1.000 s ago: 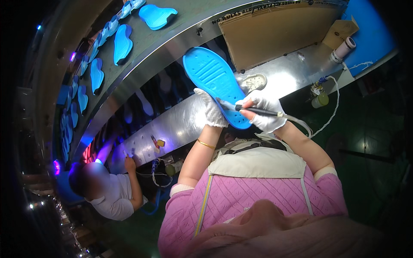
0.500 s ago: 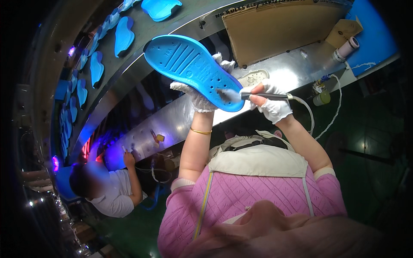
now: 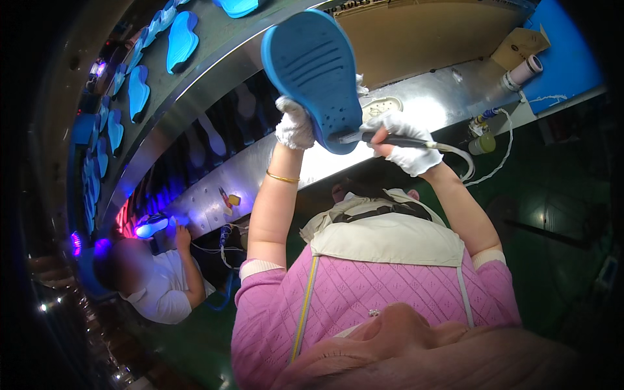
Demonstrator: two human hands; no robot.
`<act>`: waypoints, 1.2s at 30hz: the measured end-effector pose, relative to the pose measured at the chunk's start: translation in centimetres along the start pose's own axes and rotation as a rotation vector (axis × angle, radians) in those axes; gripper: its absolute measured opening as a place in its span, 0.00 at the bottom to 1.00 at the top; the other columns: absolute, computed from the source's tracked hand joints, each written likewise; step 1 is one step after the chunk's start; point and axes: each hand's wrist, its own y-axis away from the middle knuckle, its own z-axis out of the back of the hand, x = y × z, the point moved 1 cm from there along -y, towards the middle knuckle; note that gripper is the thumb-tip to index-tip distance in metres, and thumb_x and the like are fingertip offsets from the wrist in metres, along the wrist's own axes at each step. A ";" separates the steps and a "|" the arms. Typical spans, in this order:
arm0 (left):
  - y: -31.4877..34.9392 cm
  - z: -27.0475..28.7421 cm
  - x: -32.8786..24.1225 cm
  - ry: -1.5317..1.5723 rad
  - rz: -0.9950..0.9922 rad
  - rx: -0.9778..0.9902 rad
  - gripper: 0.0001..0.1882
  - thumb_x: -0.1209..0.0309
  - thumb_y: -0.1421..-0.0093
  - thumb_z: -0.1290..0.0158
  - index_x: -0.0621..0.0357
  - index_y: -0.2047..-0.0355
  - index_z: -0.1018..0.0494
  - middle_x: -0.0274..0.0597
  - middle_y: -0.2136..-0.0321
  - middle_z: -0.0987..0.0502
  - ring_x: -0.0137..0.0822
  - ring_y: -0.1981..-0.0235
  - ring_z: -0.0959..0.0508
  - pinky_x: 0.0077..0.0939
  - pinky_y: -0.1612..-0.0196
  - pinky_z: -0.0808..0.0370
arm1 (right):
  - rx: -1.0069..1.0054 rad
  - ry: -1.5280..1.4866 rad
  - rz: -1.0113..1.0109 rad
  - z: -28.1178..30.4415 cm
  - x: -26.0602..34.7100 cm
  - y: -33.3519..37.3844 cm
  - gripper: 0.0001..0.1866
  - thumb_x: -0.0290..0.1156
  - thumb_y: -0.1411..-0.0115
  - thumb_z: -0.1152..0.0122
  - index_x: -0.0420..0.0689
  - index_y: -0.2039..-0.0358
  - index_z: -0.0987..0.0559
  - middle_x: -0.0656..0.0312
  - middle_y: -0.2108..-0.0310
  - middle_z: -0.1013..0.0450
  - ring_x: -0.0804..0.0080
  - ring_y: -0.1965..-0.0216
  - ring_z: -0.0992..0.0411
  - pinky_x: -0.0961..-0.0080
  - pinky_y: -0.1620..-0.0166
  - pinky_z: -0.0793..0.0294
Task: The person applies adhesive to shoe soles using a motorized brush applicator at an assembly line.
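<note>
Evidently the brushing is under way and, I judge, unfinished: the slim dark-handled brush [image 3: 400, 140] has its bristles on the near end of the blue shoe sole [image 3: 312, 71], which is raised over the metal worktop [image 3: 429, 104]. How much of its surface is coated cannot be told. Left of the sole, other blue soles [image 3: 182, 40] lie along the conveyor belt [image 3: 221, 36]. The left hand [image 3: 296, 123] grips the sole from beneath, fingertips emerging past its right edge, forearm nearly upright. Right of the sole, the right hand [image 3: 406, 146] pinches the brush, forearm slanting.
</note>
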 end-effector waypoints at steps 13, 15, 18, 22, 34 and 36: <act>-2.7 -1.4 -1.1 -0.474 0.484 -0.253 0.37 0.43 0.43 0.47 0.59 0.44 0.33 0.46 0.55 0.25 0.35 0.57 0.26 0.32 0.53 0.27 | 0.179 -0.174 -0.168 0.6 0.4 -1.6 0.06 0.17 0.52 0.39 0.42 0.73 0.22 0.61 0.71 0.26 0.75 0.68 0.29 0.78 0.62 0.28; -2.9 -1.6 -1.0 -0.529 0.507 -0.280 0.37 0.42 0.43 0.47 0.59 0.46 0.31 0.45 0.55 0.25 0.35 0.57 0.26 0.31 0.53 0.28 | 0.278 0.253 0.119 0.3 0.7 -1.8 0.07 0.16 0.52 0.39 0.42 0.73 0.23 0.61 0.71 0.26 0.76 0.68 0.28 0.79 0.62 0.28; -3.2 -1.3 -0.8 -0.560 0.539 -0.320 0.35 0.42 0.44 0.46 0.59 0.48 0.29 0.44 0.57 0.24 0.33 0.58 0.26 0.29 0.53 0.29 | 0.227 -0.076 -0.142 0.5 0.6 -2.2 0.08 0.16 0.53 0.39 0.42 0.73 0.23 0.61 0.71 0.26 0.74 0.67 0.28 0.78 0.62 0.27; -3.2 -0.7 -0.8 -0.577 0.558 -0.331 0.35 0.43 0.43 0.46 0.59 0.47 0.29 0.44 0.58 0.25 0.33 0.59 0.26 0.28 0.53 0.29 | 0.176 0.144 -0.060 1.0 0.8 -2.8 0.06 0.18 0.54 0.37 0.43 0.75 0.22 0.62 0.71 0.26 0.73 0.68 0.27 0.77 0.61 0.27; -1.9 0.3 -1.9 -0.243 0.530 -0.406 0.42 0.35 0.44 0.55 0.59 0.43 0.37 0.49 0.60 0.23 0.37 0.65 0.21 0.32 0.61 0.20 | 0.227 0.266 -0.026 3.4 1.1 -3.0 0.05 0.24 0.52 0.35 0.44 0.75 0.23 0.64 0.73 0.28 0.73 0.68 0.29 0.76 0.62 0.29; -1.1 0.0 -3.0 -0.143 0.252 -0.262 0.43 0.35 0.43 0.57 0.62 0.42 0.39 0.51 0.58 0.24 0.40 0.62 0.21 0.35 0.60 0.21 | 0.141 -0.056 -0.059 4.2 1.7 -2.7 0.05 0.24 0.52 0.35 0.44 0.74 0.24 0.64 0.73 0.27 0.74 0.68 0.29 0.77 0.62 0.29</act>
